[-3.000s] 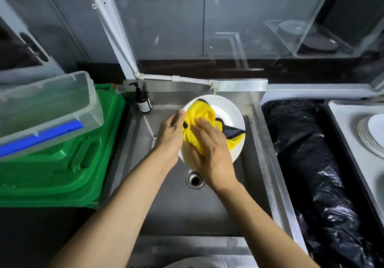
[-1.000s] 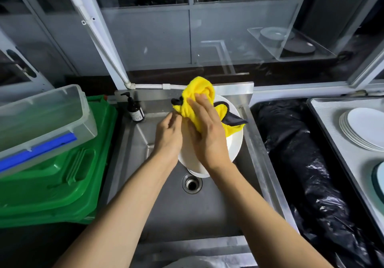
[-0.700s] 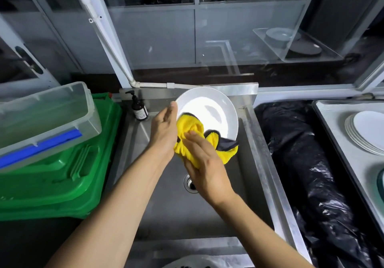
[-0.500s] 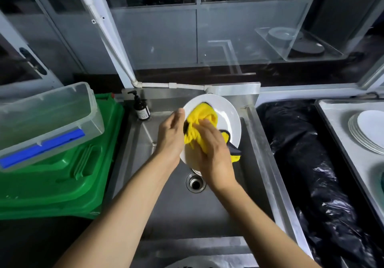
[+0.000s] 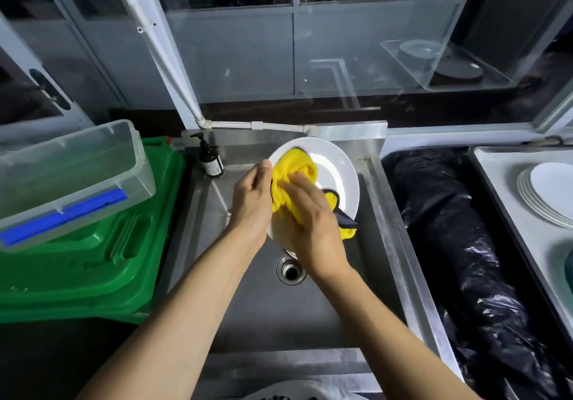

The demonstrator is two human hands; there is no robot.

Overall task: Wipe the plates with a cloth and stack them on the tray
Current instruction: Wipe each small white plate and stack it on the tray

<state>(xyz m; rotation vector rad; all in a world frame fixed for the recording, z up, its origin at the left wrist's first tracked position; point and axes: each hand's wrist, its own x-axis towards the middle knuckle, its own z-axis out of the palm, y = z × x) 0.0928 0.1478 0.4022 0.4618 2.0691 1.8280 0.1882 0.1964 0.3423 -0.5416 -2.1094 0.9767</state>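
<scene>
Over the sink (image 5: 279, 316), the left hand (image 5: 252, 201) grips the white plate (image 5: 339, 176) by its left rim. The plate is tilted, face toward the person (its outline runs longer far-to-near). The right hand (image 5: 313, 223) presses the yellow cloth (image 5: 294, 173) onto it with flat, blurred fingers.

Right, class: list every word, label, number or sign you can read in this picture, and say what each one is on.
No text here can be read in full.
Pump bottle, label: print present, too small and blurred to read.
White object at the bottom edge: dark marks, cut off by the frame, unreadable.
Green bin lid: faint raised marks, illegible.
Plate and cloth: no text visible.
</scene>
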